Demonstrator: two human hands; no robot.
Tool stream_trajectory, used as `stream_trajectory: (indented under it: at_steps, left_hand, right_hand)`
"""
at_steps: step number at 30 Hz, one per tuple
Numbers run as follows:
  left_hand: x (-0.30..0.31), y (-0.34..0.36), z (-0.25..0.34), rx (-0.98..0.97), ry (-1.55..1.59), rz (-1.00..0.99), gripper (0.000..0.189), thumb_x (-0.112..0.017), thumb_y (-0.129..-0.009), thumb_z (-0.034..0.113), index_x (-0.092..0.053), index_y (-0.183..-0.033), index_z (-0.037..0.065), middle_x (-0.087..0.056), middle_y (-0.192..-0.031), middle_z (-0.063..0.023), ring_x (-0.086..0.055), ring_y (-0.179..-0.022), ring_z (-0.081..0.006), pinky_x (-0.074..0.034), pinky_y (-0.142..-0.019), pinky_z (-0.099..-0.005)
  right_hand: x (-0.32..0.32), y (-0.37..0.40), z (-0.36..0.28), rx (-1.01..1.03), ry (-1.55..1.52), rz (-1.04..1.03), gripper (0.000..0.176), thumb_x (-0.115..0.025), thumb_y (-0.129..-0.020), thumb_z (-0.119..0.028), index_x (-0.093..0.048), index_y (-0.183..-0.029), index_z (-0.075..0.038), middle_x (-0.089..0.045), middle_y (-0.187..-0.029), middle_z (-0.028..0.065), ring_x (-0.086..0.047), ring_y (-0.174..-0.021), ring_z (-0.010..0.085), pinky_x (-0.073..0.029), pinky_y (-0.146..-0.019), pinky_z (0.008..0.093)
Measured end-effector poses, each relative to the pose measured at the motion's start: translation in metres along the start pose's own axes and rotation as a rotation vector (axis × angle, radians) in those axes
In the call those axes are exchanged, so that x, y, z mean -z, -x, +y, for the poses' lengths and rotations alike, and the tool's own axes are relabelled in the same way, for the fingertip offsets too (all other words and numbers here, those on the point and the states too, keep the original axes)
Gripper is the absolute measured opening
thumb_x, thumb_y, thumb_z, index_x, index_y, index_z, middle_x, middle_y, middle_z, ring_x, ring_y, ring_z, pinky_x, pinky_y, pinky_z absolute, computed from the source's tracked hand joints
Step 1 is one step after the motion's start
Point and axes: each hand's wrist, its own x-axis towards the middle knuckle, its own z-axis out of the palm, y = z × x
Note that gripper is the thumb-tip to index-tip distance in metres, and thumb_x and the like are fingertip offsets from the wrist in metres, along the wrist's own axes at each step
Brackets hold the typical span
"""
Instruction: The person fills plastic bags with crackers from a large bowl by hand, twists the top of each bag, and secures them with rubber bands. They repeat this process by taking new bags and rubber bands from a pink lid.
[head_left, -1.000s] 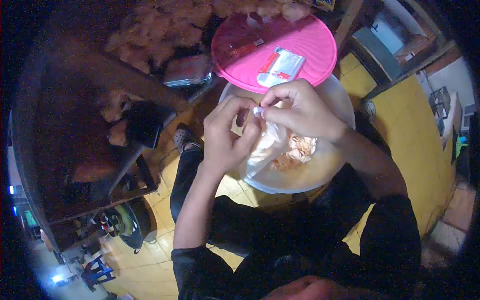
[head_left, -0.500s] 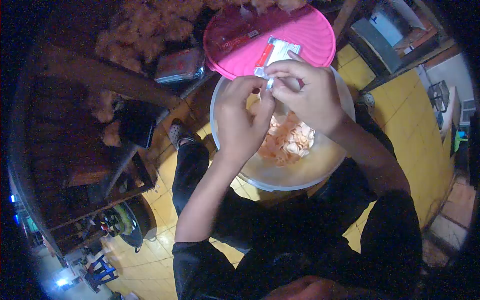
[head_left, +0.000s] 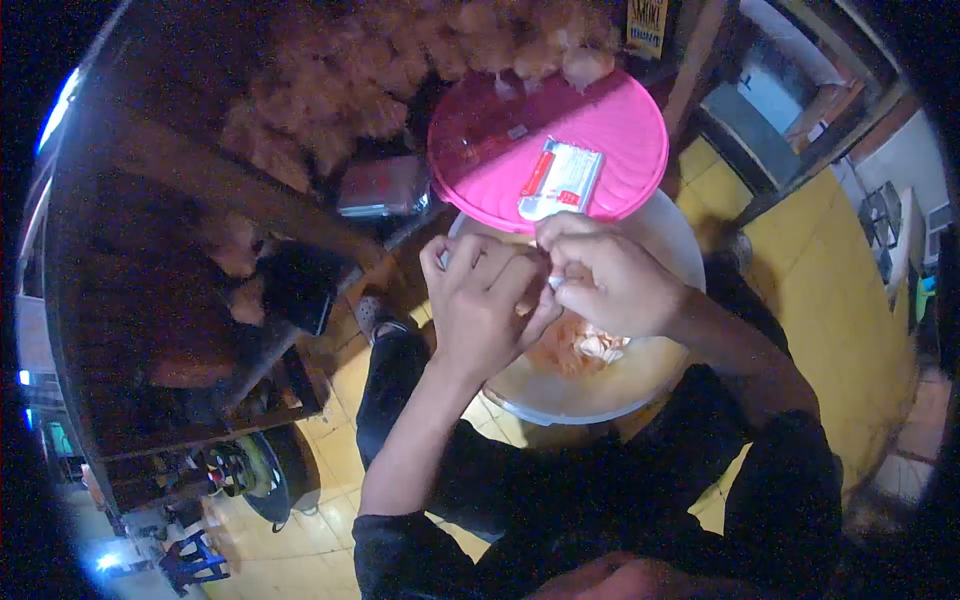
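Observation:
My left hand (head_left: 485, 300) is closed above a round translucent tub (head_left: 655, 370), its thumb and fingers pinched toward my right hand. Close beside it, my right hand (head_left: 620, 280) also pinches. A small whitish bit shows between the fingertips, too small to name; another pale bit shows at the left fingers. Below the hands, pale orange chips (head_left: 600, 347) lie in the tub, partly hidden by my left hand. Just beyond the fingers, a white and red packet (head_left: 568, 180) rests on a pink ribbed lid (head_left: 630, 140), which overlaps the tub's far rim.
Many brownish bundles (head_left: 400, 80) are heaped past the lid. A stack of flat plastic packs (head_left: 383, 187) sits left of the lid, by a dark wooden frame (head_left: 220, 165). A dark wok-like pan (head_left: 275, 480) is at lower left on yellow floor tiles (head_left: 820, 300).
The view has tilted, so lid, packet and tub appear lower. Both hands have come nearer my body over the tub, away from the packet, still pinching close together.

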Motion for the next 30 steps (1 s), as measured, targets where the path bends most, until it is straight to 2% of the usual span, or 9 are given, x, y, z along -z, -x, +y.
stream_trajectory:
  at_steps: [4, 6, 8, 11, 18, 22, 23, 25, 30]
  left_hand:
    - [-0.009, 0.007, -0.002, 0.142, 0.269, 0.027, 0.019, -0.075, -0.068, 0.018, -0.062, -0.081, 0.011, -0.060, -0.075, -0.0027, -0.056, -0.077, -0.0236, -0.037, -0.081, -0.0417]
    - [-0.009, 0.008, -0.002, 0.196, 0.339, 0.058, 0.013, -0.072, -0.071, 0.010, -0.060, -0.077, 0.008, -0.060, -0.072, -0.0035, -0.056, -0.070, -0.0187, -0.041, -0.074, -0.0338]
    - [-0.011, 0.010, 0.001, 0.610, 0.760, 0.105, 0.010, -0.068, -0.074, 0.004, -0.058, -0.075, 0.004, -0.060, -0.072, -0.0030, -0.054, -0.070, -0.0100, -0.043, -0.067, -0.0255]
    - [-0.017, 0.012, -0.003, 0.615, 0.863, 0.162, 0.009, -0.064, -0.077, 0.001, -0.056, -0.076, 0.002, -0.059, -0.074, -0.0004, -0.051, -0.071, -0.0047, -0.042, -0.063, -0.0210]
    - [-0.007, 0.016, -0.001, 0.577, 0.740, 0.053, 0.025, -0.065, -0.079, -0.002, -0.067, -0.104, 0.000, -0.064, -0.087, -0.0015, -0.055, -0.078, -0.0082, -0.045, -0.072, -0.0235]
    - [-0.005, 0.017, 0.010, 0.474, 0.728, 0.025, 0.026, -0.065, -0.083, 0.004, -0.070, -0.108, 0.004, -0.068, -0.091, -0.0081, -0.061, -0.083, -0.0160, -0.047, -0.075, -0.0281]
    - [-0.007, 0.017, 0.015, 0.388, 0.592, 0.108, 0.025, -0.063, -0.083, 0.004, -0.070, -0.107, 0.003, -0.067, -0.090, -0.0095, -0.061, -0.084, -0.0193, -0.047, -0.075, -0.0297]
    - [-0.005, 0.015, 0.028, 0.271, 0.387, 0.180, 0.021, -0.061, -0.085, 0.006, -0.071, -0.104, 0.004, -0.064, -0.088, -0.0114, -0.055, -0.085, -0.0289, -0.045, -0.075, -0.0375]
    - [0.004, 0.012, 0.032, 0.142, 0.232, 0.149, 0.013, -0.066, -0.083, 0.015, -0.072, -0.092, 0.008, -0.065, -0.088, -0.0089, -0.059, -0.085, -0.0273, -0.043, -0.076, -0.0395]
  right_hand:
    - [0.005, 0.001, -0.001, 0.031, -0.047, -0.120, 0.011, -0.061, -0.075, -0.008, -0.058, -0.076, 0.003, -0.058, -0.091, 0.0151, -0.059, -0.084, 0.0296, -0.048, -0.074, 0.0387]
    - [0.002, 0.002, -0.007, -0.161, -0.007, -0.106, 0.009, -0.063, -0.077, -0.003, -0.060, -0.083, 0.003, -0.061, -0.100, 0.0129, -0.060, -0.100, 0.0277, -0.048, -0.088, 0.0397]
    - [-0.006, 0.001, -0.011, -0.016, 0.149, 0.019, 0.008, -0.065, -0.080, -0.007, -0.064, -0.086, -0.001, -0.063, -0.095, 0.0087, -0.061, -0.099, 0.0257, -0.043, -0.096, 0.0441]
    - [-0.009, 0.005, -0.011, 0.284, 0.683, 0.138, 0.013, -0.059, -0.081, -0.015, -0.066, -0.092, -0.012, -0.062, -0.091, 0.0028, -0.057, -0.108, 0.0183, -0.022, -0.111, 0.0577]
    - [-0.013, 0.014, -0.025, 0.134, 0.804, 0.101, 0.021, -0.064, -0.079, -0.021, -0.068, -0.098, -0.013, -0.061, -0.091, 0.0019, -0.058, -0.102, 0.0175, -0.022, -0.111, 0.0594]
    - [-0.012, 0.012, -0.027, -0.006, 0.628, 0.095, 0.014, -0.064, -0.079, -0.018, -0.069, -0.086, -0.007, -0.063, -0.076, 0.0065, -0.063, -0.075, 0.0210, -0.045, -0.090, 0.0431]
    - [-0.010, 0.011, -0.028, 0.004, 0.626, 0.101, 0.014, -0.064, -0.079, -0.018, -0.069, -0.086, -0.007, -0.063, -0.076, 0.0065, -0.063, -0.075, 0.0210, -0.045, -0.090, 0.0431]
    - [-0.006, 0.008, -0.032, -0.313, 0.060, 0.123, 0.016, -0.061, -0.080, -0.015, -0.068, -0.075, -0.001, -0.063, -0.065, 0.0064, -0.060, -0.060, 0.0165, -0.049, -0.064, 0.0326]
    - [0.013, 0.007, -0.024, -0.426, -0.410, 0.096, 0.022, -0.057, -0.083, -0.013, -0.066, -0.070, 0.001, -0.063, -0.064, 0.0037, -0.057, -0.058, 0.0103, -0.045, -0.056, 0.0256]
